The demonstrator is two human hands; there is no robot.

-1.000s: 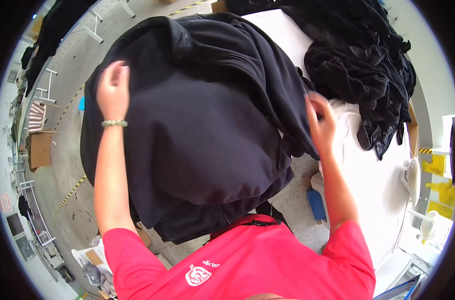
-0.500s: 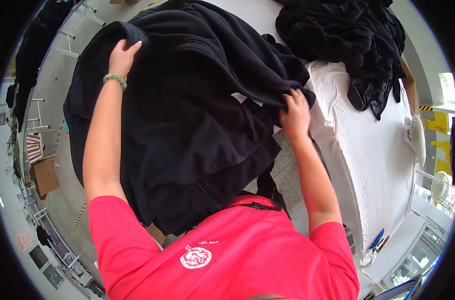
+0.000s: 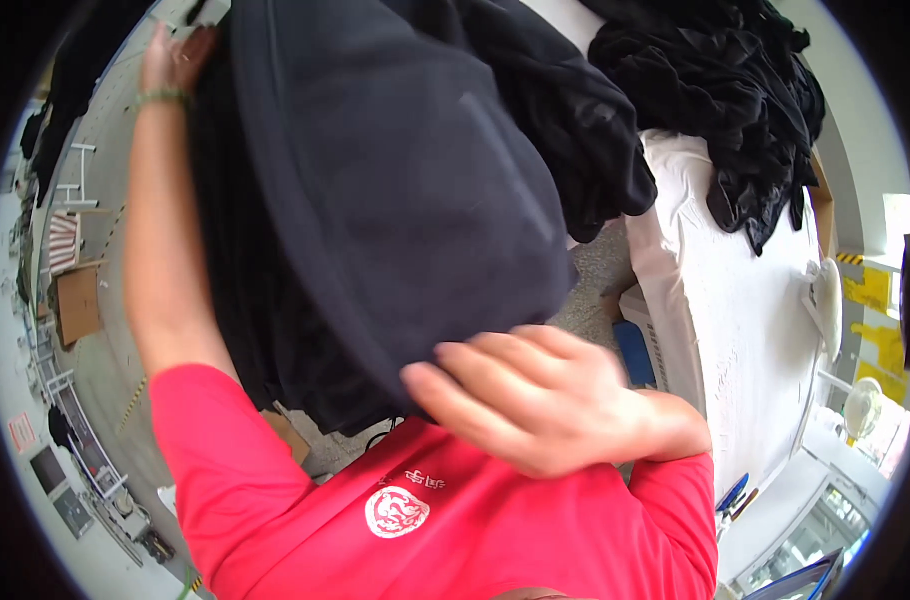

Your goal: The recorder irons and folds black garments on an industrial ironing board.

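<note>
Nearest, a person is wearing a red shirt [image 3: 525, 540]. Their right hand [image 3: 535, 400] is gripping the near edge of a large black garment [image 3: 405, 180], which is spreading in front of the body, that edge lifting toward the chest. The left hand [image 3: 175, 60] is reaching out by the garment's far left side; blur is hiding whether it is holding any fabric. To the right, a white-covered table [image 3: 735, 330] is standing, with black clothes [image 3: 715, 110] lying heaped at its far end. A cardboard box [image 3: 78, 305] is sitting well off to the left.
</note>
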